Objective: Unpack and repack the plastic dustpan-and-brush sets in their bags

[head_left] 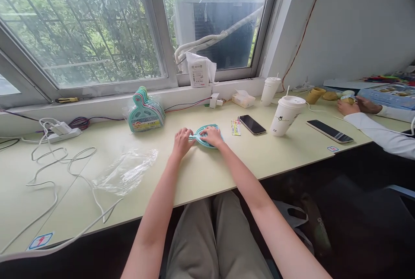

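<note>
A small teal plastic dustpan (pixel 201 141) lies flat on the table in front of me, its narrow handle pointing left. My left hand (pixel 182 143) is closed at the handle end, fingers bent around it. My right hand (pixel 212 136) rests over the wide part, fingers curled onto it and hiding much of its surface. Farther back on the left, a stack of similar teal dustpans (pixel 142 112) stands upright in clear wrapping, with a yellow label across the front. A crumpled clear plastic bag (pixel 126 172) lies left of my left hand. Right of my right hand is a small yellow-green printed card (pixel 235 127).
A phone (pixel 252 124), two white lidded cups with straws (pixel 287 117), and another phone (pixel 330 131) stand or lie to the right. White cables (pixel 69 162) and a power strip (pixel 63 134) spread over the left. A co-worker's hands (pixel 356 105) hold something at far right.
</note>
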`<state>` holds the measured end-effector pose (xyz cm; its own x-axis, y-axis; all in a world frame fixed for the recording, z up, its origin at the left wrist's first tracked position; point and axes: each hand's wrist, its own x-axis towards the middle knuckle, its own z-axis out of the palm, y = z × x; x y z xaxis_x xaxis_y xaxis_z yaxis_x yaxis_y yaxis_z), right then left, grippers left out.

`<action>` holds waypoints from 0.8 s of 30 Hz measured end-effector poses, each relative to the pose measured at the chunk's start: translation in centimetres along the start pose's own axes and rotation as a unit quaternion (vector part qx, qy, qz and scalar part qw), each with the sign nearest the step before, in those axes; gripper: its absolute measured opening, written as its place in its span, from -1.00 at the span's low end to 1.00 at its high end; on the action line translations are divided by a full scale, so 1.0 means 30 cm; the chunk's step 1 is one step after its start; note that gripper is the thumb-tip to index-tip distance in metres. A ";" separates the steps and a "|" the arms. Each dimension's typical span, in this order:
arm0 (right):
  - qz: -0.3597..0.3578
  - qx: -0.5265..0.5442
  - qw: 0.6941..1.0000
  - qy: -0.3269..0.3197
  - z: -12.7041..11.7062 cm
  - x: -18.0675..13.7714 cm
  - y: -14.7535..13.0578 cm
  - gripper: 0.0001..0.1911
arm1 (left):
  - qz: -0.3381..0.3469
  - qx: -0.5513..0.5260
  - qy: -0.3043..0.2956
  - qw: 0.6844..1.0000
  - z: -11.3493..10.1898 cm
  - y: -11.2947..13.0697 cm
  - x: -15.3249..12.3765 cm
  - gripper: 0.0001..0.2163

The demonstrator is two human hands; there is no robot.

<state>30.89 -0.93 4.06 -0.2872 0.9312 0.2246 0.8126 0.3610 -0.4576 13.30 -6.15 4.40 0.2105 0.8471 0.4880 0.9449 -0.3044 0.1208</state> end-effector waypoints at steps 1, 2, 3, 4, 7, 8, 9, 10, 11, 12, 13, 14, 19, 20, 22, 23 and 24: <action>-0.004 0.000 1.000 -0.005 -0.003 0.000 0.000 -0.76 | 0.014 0.005 0.001 1.000 -0.002 -0.019 -0.002 -0.75; -0.008 0.001 1.000 -0.011 -0.006 -0.001 0.000 -0.76 | 0.028 0.010 -0.007 1.000 -0.002 -0.034 -0.003 -0.73; -0.012 0.002 1.000 -0.018 -0.007 -0.001 0.000 -0.76 | 0.039 0.015 -0.017 0.999 -0.002 -0.045 -0.005 -0.73; -0.015 0.005 1.000 -0.024 -0.008 -0.001 0.001 -0.75 | 0.047 0.019 -0.028 0.998 0.000 -0.052 -0.005 -0.75; -0.017 0.012 0.999 -0.029 -0.007 -0.001 0.005 -0.75 | 0.044 0.018 -0.054 0.997 0.006 -0.054 -0.004 -0.75; -0.015 0.015 0.999 -0.027 -0.006 -0.001 0.006 -0.75 | 0.039 0.012 -0.063 0.997 0.007 -0.051 -0.002 -0.74; -0.012 0.017 0.999 -0.024 -0.005 -0.001 0.007 -0.76 | 0.032 0.005 -0.073 0.997 0.007 -0.047 0.000 -0.73; -0.011 0.019 1.000 -0.022 -0.004 -0.001 0.007 -0.77 | 0.024 0.001 -0.084 0.996 0.007 -0.044 0.003 -0.71; -0.011 0.020 1.000 -0.020 -0.004 -0.001 0.007 -0.78 | 0.012 -0.002 -0.096 0.995 0.006 -0.040 0.006 -0.71; -0.012 0.019 1.000 -0.020 -0.004 -0.001 0.006 -0.78 | -0.003 -0.002 -0.110 0.994 0.005 -0.037 0.010 -0.70; -0.014 0.016 1.000 -0.022 -0.004 0.000 0.004 -0.79 | -0.022 -0.003 -0.124 0.992 0.005 -0.035 0.013 -0.71; -0.016 0.012 1.000 -0.025 -0.004 0.000 0.001 -0.79 | -0.042 -0.003 -0.136 0.990 0.005 -0.033 0.016 -0.72; -0.010 -0.001 0.999 -0.032 -0.007 -0.002 -0.009 -0.79 | -0.078 -0.026 -0.131 0.988 0.012 -0.029 0.010 -0.73; -0.012 -0.002 1.000 -0.028 -0.007 -0.003 -0.009 -0.79 | -0.067 -0.037 -0.116 0.990 0.014 -0.028 0.006 -0.71; -0.016 -0.001 1.000 -0.012 -0.009 -0.006 -0.011 -0.80 | -0.047 -0.070 -0.068 0.994 0.016 -0.024 -0.002 -0.68; -0.017 0.002 1.000 -0.002 -0.011 -0.008 -0.013 -0.80 | -0.048 -0.089 -0.035 0.994 0.016 -0.019 -0.003 -0.66; -0.015 0.009 1.000 0.011 -0.013 -0.009 -0.017 -0.81 | -0.061 -0.111 0.005 0.992 0.016 -0.012 -0.003 -0.62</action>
<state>30.74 -1.39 4.58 -0.3010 0.9183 0.2571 0.7941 0.3907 -0.4655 13.07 -5.90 3.89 0.0938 0.8796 0.4663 0.8849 -0.2883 0.3659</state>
